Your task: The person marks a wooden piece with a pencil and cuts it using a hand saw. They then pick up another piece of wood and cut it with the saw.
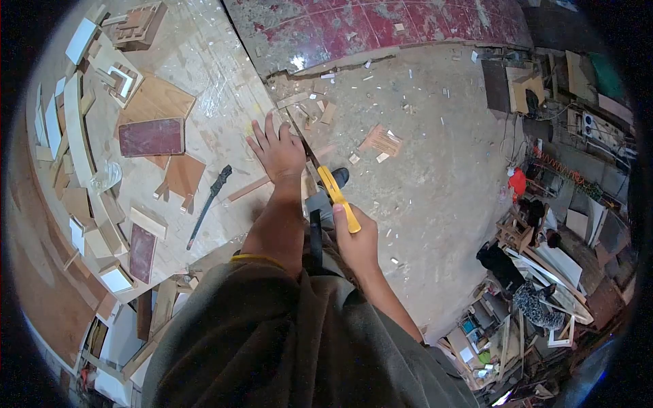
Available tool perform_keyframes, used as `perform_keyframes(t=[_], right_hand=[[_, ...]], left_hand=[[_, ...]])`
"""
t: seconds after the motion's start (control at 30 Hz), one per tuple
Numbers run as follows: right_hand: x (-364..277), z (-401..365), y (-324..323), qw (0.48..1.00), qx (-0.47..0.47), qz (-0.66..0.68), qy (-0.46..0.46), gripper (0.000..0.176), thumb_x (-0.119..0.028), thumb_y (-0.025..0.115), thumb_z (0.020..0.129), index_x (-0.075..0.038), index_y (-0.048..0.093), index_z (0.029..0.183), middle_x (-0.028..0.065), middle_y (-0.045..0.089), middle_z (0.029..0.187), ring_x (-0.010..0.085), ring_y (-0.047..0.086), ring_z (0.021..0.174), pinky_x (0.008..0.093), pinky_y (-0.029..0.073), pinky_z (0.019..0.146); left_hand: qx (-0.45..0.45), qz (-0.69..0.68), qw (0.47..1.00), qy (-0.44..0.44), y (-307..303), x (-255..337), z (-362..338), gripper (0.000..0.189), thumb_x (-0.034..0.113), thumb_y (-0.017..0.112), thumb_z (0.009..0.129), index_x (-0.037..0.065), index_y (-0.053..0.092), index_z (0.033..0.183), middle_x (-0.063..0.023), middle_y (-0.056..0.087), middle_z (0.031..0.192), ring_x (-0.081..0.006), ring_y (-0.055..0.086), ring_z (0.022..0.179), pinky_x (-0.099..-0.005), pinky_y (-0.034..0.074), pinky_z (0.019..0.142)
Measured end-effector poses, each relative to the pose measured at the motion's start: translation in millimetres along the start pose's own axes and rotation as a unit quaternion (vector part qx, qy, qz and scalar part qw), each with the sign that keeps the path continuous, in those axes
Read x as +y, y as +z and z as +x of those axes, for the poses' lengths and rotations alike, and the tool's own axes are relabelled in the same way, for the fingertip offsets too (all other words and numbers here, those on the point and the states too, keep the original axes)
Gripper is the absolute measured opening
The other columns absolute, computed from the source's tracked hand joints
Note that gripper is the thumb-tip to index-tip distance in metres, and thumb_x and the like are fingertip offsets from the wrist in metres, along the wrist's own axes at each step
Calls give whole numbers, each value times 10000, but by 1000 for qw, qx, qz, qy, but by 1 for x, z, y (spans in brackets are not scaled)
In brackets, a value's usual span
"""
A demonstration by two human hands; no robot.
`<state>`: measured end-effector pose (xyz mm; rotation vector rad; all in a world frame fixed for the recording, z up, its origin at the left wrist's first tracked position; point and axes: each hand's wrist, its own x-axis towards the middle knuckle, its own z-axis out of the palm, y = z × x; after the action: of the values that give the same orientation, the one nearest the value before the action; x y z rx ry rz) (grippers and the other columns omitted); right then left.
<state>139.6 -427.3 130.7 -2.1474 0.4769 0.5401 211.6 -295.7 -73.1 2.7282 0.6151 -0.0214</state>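
Note:
My right hand [359, 239] is closed around the yellow handle of a handsaw [330, 182]. Its dark, narrow blade points up and left along the bench edge, just right of my left hand [279, 151]. That hand lies palm down with fingers spread at the workbench's edge; whatever is under the palm is hidden. A reddish wooden strip [249, 188] runs across the edge below my left wrist. On the benchtop to the left rests a slim dark tool with a black handle [216, 185]; it looks like a small saw or knife.
The pale workbench [211, 75] carries a plywood piece [158, 95], a maroon block [151, 137] and several offcuts. Scraps litter the concrete floor [435, 170] to the right. A maroon surface [381, 24] lies beyond. Stacked boards and clutter line the far right.

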Motion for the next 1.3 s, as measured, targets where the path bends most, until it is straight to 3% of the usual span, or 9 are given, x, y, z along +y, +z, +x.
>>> perform_keyframes(t=[0.33, 0.4, 0.47, 0.53, 0.67, 0.77, 0.87, 1.13, 1.3], right_hand=[[4, -11, 0, 1000, -4, -5, 17, 431, -411, 573, 1005, -24, 676, 844, 247, 644, 701, 450, 649, 672, 468, 496, 599], [8, -23, -13, 999, -20, -8, 26, 385, -359, 597, 1004, -11, 676, 860, 219, 632, 670, 344, 665, 608, 415, 491, 581], [2, -55, -38, 998, -16, 47, 39, 342, -291, 620, 998, 16, 669, 855, 145, 596, 616, 195, 604, 571, 375, 463, 561], [2, -93, -70, 995, -32, 50, 82, 321, -249, 632, 988, 36, 650, 841, 89, 566, 600, 114, 542, 602, 353, 431, 546], [1, -113, -94, 990, -32, 51, 126, 303, -223, 632, 979, 41, 641, 831, 86, 553, 602, 144, 516, 576, 353, 405, 541], [4, -114, -103, 998, 39, 24, -38, 267, -172, 618, 973, 35, 615, 805, 95, 526, 625, 197, 482, 562, 363, 385, 550], [17, -84, -83, 996, 37, 78, -10, 269, -170, 611, 987, 29, 607, 807, 95, 522, 628, 183, 475, 566, 352, 382, 549], [36, -41, -24, 994, 29, 89, -48, 306, -203, 611, 1005, 27, 602, 804, 97, 515, 591, 151, 486, 545, 337, 387, 521], [47, -37, -17, 998, -1, 25, -61, 323, -244, 616, 996, 0, 610, 784, 172, 583, 618, 276, 581, 539, 388, 426, 532]], left_hand=[[11, -10, 1000, -5, 1, 2, -1, 315, 196, 572, 906, 148, 661, 1204, -82, 371, 1552, -403, 155, 1521, -647, 80, 1208], [6, -2, 1000, -5, 0, 3, -1, 324, 188, 575, 903, 150, 659, 1214, -82, 368, 1555, -403, 161, 1520, -645, 82, 1209], [-3, 5, 1000, -6, 1, 2, -2, 334, 180, 577, 901, 151, 657, 1223, -83, 365, 1558, -404, 167, 1518, -643, 84, 1210], [10, 2, 1000, 1, 4, 0, -1, 326, 170, 576, 898, 147, 655, 1213, -84, 369, 1559, -409, 177, 1515, -646, 95, 1208], [20, 6, 1000, 9, 2, -1, 1, 316, 167, 581, 891, 145, 655, 1198, -80, 373, 1559, -409, 171, 1518, -648, 102, 1207], [13, 3, 1000, 3, 4, 2, -2, 308, 161, 579, 885, 149, 654, 1183, -78, 373, 1564, -408, 170, 1519, -650, 107, 1206], [15, 1, 1000, 3, 0, 3, -3, 308, 160, 573, 884, 158, 655, 1180, -73, 361, 1575, -405, 169, 1519, -649, 103, 1209], [22, 0, 1000, 6, 14, -5, -7, 329, 131, 579, 872, 169, 649, 1192, -57, 325, 1612, -404, 157, 1526, -631, 110, 1216], [18, -1, 1000, 13, 9, -6, -6, 336, 116, 586, 866, 170, 649, 1191, -62, 321, 1615, -406, 157, 1526, -631, 119, 1215]])
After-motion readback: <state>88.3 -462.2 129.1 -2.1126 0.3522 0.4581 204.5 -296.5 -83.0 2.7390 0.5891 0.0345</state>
